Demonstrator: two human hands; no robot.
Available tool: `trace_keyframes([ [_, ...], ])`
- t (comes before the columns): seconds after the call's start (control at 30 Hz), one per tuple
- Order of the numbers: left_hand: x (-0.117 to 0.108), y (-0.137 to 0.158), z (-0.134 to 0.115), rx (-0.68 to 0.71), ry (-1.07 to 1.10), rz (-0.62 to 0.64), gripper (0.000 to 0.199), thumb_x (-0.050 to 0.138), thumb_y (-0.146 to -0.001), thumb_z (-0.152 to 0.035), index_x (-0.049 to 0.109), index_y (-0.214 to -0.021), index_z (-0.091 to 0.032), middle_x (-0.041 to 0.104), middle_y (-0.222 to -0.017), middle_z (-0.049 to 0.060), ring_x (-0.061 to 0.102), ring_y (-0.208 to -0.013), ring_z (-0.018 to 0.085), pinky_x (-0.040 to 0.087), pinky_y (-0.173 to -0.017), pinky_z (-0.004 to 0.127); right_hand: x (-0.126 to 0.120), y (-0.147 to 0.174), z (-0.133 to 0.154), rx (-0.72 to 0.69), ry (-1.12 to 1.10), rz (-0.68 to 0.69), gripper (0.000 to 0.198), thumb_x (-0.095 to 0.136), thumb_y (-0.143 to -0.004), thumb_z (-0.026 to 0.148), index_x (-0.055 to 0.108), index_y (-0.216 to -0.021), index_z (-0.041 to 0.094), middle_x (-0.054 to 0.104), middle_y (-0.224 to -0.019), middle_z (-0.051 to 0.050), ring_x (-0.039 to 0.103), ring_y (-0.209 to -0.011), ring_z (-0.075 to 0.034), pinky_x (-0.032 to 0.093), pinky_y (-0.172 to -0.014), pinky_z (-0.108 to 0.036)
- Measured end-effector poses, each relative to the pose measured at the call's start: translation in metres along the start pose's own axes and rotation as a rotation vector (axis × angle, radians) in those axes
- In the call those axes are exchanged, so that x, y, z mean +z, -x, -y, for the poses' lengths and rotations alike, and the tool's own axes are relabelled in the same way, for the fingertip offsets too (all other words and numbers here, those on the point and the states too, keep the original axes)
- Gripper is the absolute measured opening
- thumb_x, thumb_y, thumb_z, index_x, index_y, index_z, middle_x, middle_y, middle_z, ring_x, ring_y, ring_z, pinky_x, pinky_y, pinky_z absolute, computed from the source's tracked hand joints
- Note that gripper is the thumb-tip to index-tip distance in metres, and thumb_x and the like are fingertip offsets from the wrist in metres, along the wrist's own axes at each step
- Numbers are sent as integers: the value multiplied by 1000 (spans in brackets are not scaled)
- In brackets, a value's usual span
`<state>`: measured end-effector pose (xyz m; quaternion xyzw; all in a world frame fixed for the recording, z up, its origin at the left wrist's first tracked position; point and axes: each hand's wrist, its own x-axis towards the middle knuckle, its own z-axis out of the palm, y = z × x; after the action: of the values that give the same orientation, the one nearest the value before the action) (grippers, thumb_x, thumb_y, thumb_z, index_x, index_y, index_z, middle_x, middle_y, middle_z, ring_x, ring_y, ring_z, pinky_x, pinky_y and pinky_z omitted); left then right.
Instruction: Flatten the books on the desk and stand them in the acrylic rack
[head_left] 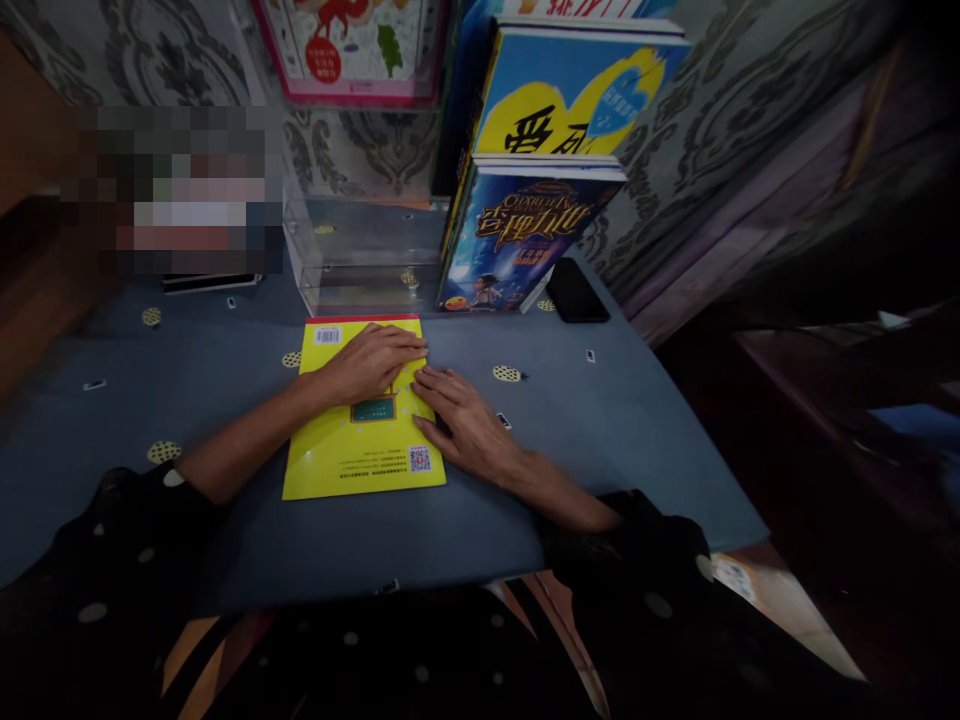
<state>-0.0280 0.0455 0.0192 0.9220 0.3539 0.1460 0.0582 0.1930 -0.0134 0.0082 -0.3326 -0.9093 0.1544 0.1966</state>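
A yellow book (322, 465) lies flat on the table, its barcode at the upper left and a QR code at the lower right, with the print upside down near its lower edge. My left hand (369, 362) rests flat across the upper right of the cover, fingers stretched toward the right edge. At that same edge lies my right hand (469, 425), its fingertips on the cover and its thumb apart from the fingers. Part of the cover picture is hidden beneath my left hand.
Behind the book stands a clear stepped rack (367, 285), with a blue book (525, 235), a blue-and-yellow book (574, 95) and a pink-edged book (360, 50). A black phone (579, 292) lies right of it. The patterned tablecloth (637, 430) ends at the right. A blurred patch covers the upper left.
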Motion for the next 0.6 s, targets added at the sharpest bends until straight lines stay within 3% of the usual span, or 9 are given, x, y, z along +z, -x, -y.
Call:
trace_keyframes([
  [0.6,-7,21,-43,77,26,38,37,44,-98,-15,64,-129,-18,66,-133,9,58,-125,22,41,-102,41,-7,34,19,-79,-48,-51,39,51,-99,29,61,-133,12,62,-137,-17,53,-134,-28,42,-114,-55],
])
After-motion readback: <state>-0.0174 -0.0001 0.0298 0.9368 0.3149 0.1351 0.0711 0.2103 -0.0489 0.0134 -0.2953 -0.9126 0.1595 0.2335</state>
